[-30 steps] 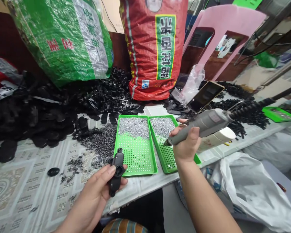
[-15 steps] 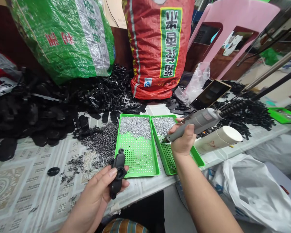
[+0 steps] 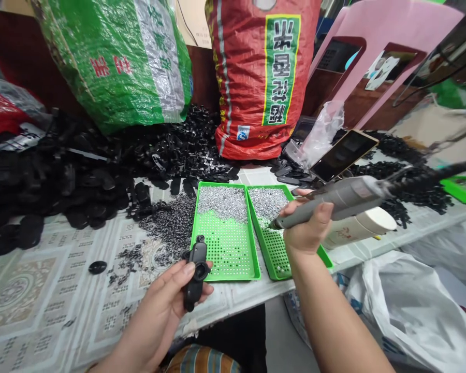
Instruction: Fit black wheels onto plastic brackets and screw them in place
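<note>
Upside-down Chinese characters stand on the red sack (image 3: 264, 77) and green sack (image 3: 120, 62).

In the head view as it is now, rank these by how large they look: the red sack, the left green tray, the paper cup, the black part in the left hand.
1. red sack
2. left green tray
3. paper cup and black part: these look alike, the cup is partly hidden and the part nearer the camera, so unranked.

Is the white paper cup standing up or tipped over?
Tipped over. The white paper cup lies on its side on the table, behind the right hand holding the grey tool.
</note>
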The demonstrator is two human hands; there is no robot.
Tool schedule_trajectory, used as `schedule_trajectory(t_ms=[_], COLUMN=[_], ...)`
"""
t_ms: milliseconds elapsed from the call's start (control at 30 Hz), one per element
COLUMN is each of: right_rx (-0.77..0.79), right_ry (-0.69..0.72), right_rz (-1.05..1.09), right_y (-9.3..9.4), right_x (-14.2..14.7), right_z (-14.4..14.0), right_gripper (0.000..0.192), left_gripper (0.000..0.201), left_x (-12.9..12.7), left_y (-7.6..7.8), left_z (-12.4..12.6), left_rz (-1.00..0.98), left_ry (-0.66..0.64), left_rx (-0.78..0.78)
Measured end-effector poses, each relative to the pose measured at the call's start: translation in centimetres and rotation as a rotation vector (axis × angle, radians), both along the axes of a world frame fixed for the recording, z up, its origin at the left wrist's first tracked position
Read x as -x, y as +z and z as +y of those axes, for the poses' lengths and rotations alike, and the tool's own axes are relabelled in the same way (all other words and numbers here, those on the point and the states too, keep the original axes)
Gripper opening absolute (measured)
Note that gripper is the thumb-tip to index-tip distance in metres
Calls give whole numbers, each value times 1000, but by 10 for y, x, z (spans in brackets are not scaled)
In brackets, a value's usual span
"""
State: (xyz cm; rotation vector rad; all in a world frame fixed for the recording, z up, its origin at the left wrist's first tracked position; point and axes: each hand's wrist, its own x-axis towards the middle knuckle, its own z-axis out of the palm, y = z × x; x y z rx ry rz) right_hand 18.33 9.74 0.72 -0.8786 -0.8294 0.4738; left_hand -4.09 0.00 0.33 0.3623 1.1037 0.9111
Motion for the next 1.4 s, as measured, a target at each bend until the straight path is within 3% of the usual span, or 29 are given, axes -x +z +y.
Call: schedule_trajectory(t_ms=[133,233,333,633,1133,1400], right_rx=[-56,-33,37,1,63,18], right_ry=[106,339,578,682,681,679], right_rz=[78,89,93,128,116,106], right_y=[38,62,73,64,59,55], right_x=[16,36,57,101,105,105], right_z=[-22,-42,-57,-62,-60,-54], right_gripper=[49,53,59,54,55,53], left_gripper=[30,29,27,24,26,25], left_x=[0,0,0,0,1,1], left_y=[0,-1,-3,-4,-4,-6], left_z=[0,1,2,0,2,2], left_rz=[-51,-75,-98,-137,-124,-143], left_ry=[-11,-15,4,13,4,6], left_rx=[-32,-66,-67,-117,-102,-123])
